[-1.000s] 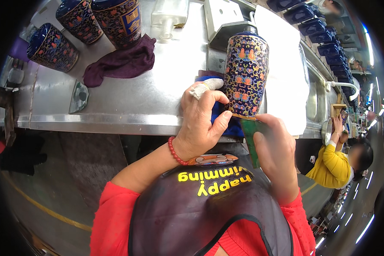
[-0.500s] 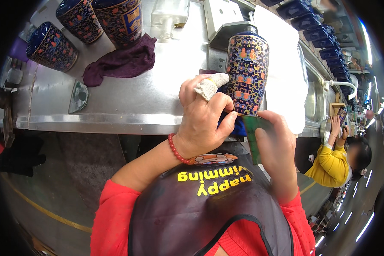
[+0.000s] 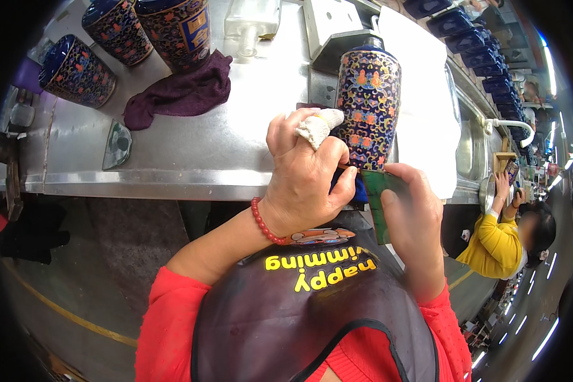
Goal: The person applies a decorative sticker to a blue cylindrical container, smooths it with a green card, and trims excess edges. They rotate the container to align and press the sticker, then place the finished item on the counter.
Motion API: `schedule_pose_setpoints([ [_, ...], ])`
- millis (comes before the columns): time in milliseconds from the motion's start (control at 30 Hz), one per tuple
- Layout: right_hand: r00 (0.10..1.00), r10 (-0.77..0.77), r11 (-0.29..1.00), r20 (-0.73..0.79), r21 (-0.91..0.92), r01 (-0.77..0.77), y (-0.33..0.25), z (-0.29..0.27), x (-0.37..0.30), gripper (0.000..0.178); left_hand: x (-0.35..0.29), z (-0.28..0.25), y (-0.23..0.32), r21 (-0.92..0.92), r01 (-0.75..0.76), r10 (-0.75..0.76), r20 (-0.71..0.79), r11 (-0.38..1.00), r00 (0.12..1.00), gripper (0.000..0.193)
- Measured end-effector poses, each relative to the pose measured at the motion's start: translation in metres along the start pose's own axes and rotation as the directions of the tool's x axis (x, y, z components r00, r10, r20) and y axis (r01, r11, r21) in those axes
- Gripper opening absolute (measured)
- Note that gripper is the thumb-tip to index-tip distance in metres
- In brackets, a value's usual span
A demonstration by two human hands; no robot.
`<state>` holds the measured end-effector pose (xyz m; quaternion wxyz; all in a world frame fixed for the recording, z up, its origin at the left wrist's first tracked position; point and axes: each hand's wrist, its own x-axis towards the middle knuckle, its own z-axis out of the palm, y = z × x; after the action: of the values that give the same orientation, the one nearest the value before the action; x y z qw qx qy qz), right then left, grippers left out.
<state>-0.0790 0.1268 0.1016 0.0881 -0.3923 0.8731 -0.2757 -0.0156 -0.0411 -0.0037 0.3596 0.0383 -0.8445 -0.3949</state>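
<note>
Red sleeves (image 3: pixel 172 312), dark apron (image 3: pixel 286 325), yellow-lettered; red bead bracelet (image 3: pixel 258 223); whitish finger cover (image 3: pixel 313 130)

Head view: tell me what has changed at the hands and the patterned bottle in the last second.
The left hand has shifted slightly right, bringing its white finger cover closer to the patterned bottle. The bottle's near end has edged slightly up the picture. Nothing was visibly taken or let go. The right hand still holds the green strip there; the purple cloth lies unmoved.
</note>
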Motion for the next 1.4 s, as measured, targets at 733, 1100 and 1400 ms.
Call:
schedule_pose_setpoints([
  [733,1.0,0.001,1.0,-0.003,-0.005,-0.001,0.002,0.0,-0.001,0.03,-0.023,0.0,-0.007,-0.129,0.02,-0.019,0.006,0.991,1.0,0.022],
  [1100,0.999,0.034,0.999,-0.006,0.041,-0.034,0.01,0.001,-0.006,0.029,-0.048,0.002,-0.002,0.103,-0.191,0.19,0.017,0.976,0.982,0.042],
  [1400,0.999,0.04,0.997,-0.014,0.061,-0.039,0.013,0.002,-0.007,0.028,-0.052,0.005,-0.003,0.214,-0.188,0.187,0.026,0.959,0.982,0.043],
])
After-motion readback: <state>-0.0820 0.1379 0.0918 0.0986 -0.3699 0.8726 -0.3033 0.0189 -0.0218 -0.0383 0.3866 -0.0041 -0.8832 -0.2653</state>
